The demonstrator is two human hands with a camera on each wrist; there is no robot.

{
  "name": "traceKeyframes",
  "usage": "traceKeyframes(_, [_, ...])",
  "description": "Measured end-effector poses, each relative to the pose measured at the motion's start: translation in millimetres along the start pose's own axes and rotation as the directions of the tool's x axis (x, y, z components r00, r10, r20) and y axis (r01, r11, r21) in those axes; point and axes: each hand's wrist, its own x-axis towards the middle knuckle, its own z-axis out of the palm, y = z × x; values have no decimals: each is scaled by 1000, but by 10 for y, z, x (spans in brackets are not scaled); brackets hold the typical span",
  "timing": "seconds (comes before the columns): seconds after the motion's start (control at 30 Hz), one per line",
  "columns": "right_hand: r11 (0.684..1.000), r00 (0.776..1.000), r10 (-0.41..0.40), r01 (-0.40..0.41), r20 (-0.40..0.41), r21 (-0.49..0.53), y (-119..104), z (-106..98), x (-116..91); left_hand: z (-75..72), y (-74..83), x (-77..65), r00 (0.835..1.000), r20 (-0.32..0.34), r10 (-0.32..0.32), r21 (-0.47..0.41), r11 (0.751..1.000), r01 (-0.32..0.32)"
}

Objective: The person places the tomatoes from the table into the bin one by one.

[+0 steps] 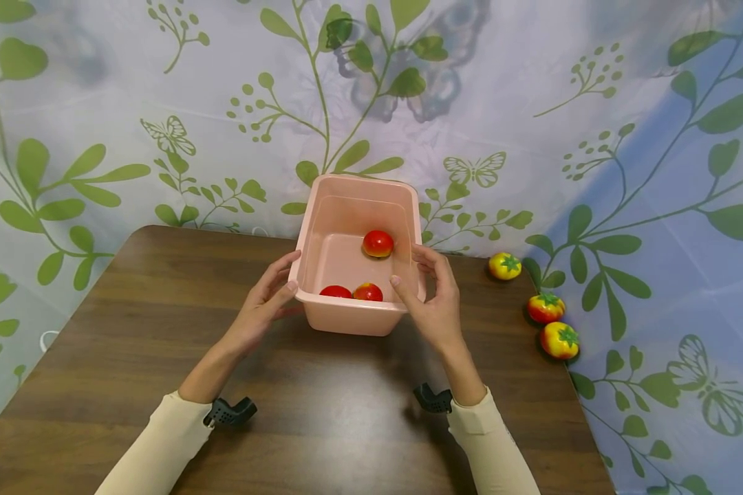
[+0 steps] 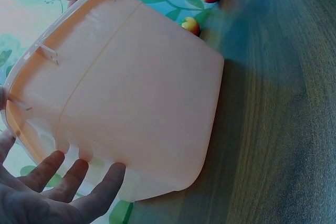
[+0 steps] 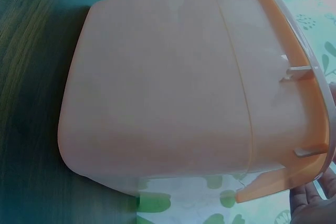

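Both hands hold a pink plastic bin (image 1: 354, 318) near the back edge of the table. My left hand (image 1: 256, 309) grips its near left corner, thumb on the rim and fingers spread along the outer wall in the left wrist view. On the other side my right hand (image 1: 438, 299) grips the right rim, its thumb reaching over the edge. Inside the bin lie a red toy fruit (image 1: 378, 243) toward the back right and, by the near wall, another red fruit (image 1: 336, 292) and a red-yellow fruit (image 1: 369, 292), both partly hidden by the rim.
Along the right edge of the brown wooden table (image 1: 347, 419) sit a yellow toy fruit (image 1: 504, 266), a red-yellow one (image 1: 545, 308) and another yellow-red one (image 1: 560, 341), with green leafy tops. A leaf-patterned curtain (image 1: 223, 137) hangs close behind the table and along its right side.
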Motion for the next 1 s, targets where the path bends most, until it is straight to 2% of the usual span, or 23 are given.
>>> traceKeyframes(0.23, [999, 1000, -17, 18, -10, 48, 22, -21, 1, -6, -10, 0, 1000, 3, 9, -13, 1000, -9])
traceKeyframes(0.43, [997, 999, -25, 27, -42, 68, 81, -164, -14, -5, -8, -1, 1000, 10, 8, -19, 1000, -8])
traceKeyframes(0.57, [999, 997, 7, -4, -78, 49, 154, -335, -41, -4, -7, 2, 1000, 5, 9, -20, 1000, -9])
traceKeyframes(0.73, [999, 988, 43, -47, -148, -22, 272, -601, -98, -3, -11, 2, 1000, 3, 14, -19, 1000, -14])
traceKeyframes(0.83, [996, 978, 49, -64, -203, -68, 311, -779, -149, -2, -14, 2, 1000, 7, 16, -20, 1000, -16])
traceKeyframes(1.0, [990, 952, 77, -109, -296, -94, 258, -1075, -257, 2, -7, -1, 1000, 1, 13, -22, 1000, -13])
